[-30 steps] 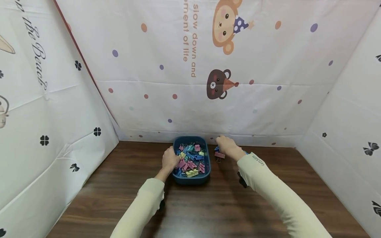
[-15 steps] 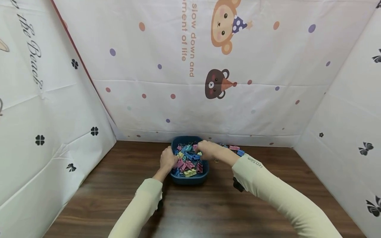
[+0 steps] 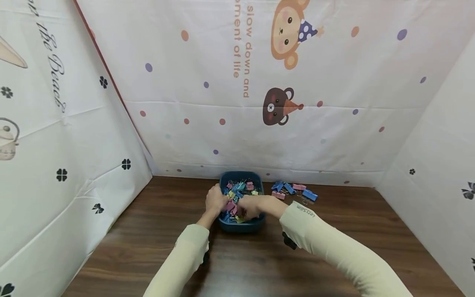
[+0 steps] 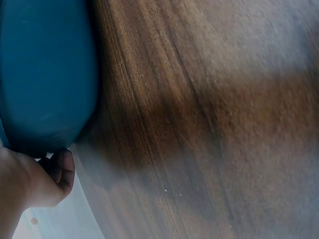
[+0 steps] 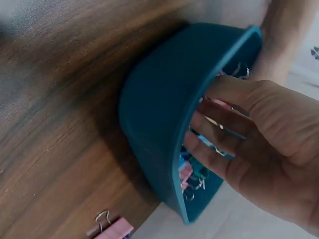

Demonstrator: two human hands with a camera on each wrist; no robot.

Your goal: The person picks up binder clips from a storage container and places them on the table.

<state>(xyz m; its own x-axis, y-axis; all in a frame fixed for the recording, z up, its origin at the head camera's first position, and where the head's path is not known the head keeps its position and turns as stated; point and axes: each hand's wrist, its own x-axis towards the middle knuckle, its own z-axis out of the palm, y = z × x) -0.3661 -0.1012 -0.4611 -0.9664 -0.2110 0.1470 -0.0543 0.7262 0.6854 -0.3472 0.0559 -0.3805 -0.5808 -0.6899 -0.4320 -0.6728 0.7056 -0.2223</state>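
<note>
A dark blue plastic bin [image 3: 241, 227] holds a heap of pink, blue, teal and yellow binder clips [image 3: 231, 206]. My left hand [image 3: 216, 200] grips the bin's left rim; in the left wrist view its fingers [image 4: 66, 172] curl at the end of the bin wall. My right hand [image 3: 256, 205] reaches over the right rim into the heap. From the right wrist, this hand [image 5: 279, 139] shows bent fingers dipping behind the bin wall [image 5: 154, 94]. Its thumb and index tips are hidden, so I cannot tell whether they pinch a clip.
Right of the bin, several loose clips lie on the wooden table [image 3: 237, 264], among them a blue clip [image 3: 310, 194] and a pink clip [image 3: 278, 195]. A printed white cloth [image 3: 185, 140] stands behind the table and along both sides.
My right hand has moved left from the loose clips, over the bin's right rim, then down and nearer into the heap. The left hand stays at the left rim.
</note>
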